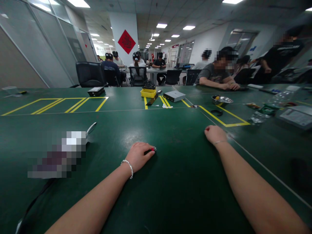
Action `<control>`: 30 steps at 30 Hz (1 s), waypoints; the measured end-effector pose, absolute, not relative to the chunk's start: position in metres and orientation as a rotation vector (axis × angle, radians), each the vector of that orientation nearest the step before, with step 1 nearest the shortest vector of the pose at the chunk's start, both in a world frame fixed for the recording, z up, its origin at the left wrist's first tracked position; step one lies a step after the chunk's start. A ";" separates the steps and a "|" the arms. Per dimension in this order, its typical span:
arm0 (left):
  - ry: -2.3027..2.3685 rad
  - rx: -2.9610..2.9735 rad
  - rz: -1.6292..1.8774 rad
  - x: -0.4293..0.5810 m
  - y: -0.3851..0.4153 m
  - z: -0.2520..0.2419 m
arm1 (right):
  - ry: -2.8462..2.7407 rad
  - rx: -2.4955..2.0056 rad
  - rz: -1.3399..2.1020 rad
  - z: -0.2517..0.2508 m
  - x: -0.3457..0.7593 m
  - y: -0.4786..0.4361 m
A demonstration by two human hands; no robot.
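My left hand (139, 156) is low over the green table (170, 182), a silvery bracelet on its wrist. Its thumb and fingers close on a small red and silver object (153, 149), too small for me to name. Farther right, my right hand (215, 134) rests by the table seam with its fingers curled in. Whatever it may hold is hidden from view. A dark curved piece (216, 112) lies just beyond that hand, inside a yellow tape outline.
A pixelated pouch-like item (60, 156) with a strap lies left. Toward the back are a black box (96, 91), a yellow tray (148, 93), a grey box (174, 96) and a metal bowl (221, 100). Plastic bottles (259, 117) stand right. A person (216, 73) sits across the table.
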State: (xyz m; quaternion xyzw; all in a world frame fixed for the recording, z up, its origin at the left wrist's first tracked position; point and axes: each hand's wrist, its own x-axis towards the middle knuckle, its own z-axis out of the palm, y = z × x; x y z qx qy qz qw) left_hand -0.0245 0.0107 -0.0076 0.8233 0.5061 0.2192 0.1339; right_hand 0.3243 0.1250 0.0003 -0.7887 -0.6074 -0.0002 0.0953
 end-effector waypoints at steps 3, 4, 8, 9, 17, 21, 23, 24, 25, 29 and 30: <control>1.468 2.383 0.641 -0.026 0.012 -0.010 | -1.734 -1.927 0.497 0.006 0.279 0.115; 1.470 2.381 0.647 -0.026 0.012 -0.011 | -1.647 -1.769 0.762 0.008 0.259 0.109; 1.499 2.357 0.679 -0.026 0.013 -0.014 | -1.161 -1.192 1.726 0.013 0.185 0.071; 1.516 2.346 0.690 -0.026 0.013 -0.015 | -1.080 -1.114 1.849 0.013 0.171 0.061; 1.595 2.283 0.735 -0.024 0.013 -0.016 | -1.054 -0.947 1.901 -0.009 0.137 0.038; 1.626 2.251 0.733 -0.023 0.012 -0.014 | -1.132 -0.852 1.900 -0.012 0.140 0.042; 1.648 2.250 0.721 -0.023 0.011 -0.013 | -1.146 -0.811 1.929 -0.011 0.142 0.042; 1.645 2.259 0.711 -0.023 0.011 -0.012 | -1.144 -0.797 1.945 -0.011 0.142 0.042; 1.632 2.272 0.699 -0.023 0.012 -0.011 | -1.134 -0.787 1.958 -0.011 0.143 0.042; 1.589 2.305 0.663 -0.023 0.013 -0.010 | -1.070 -0.769 1.965 -0.013 0.145 0.043; 1.593 2.299 0.670 -0.023 0.013 -0.010 | -1.060 -0.772 1.959 -0.013 0.145 0.044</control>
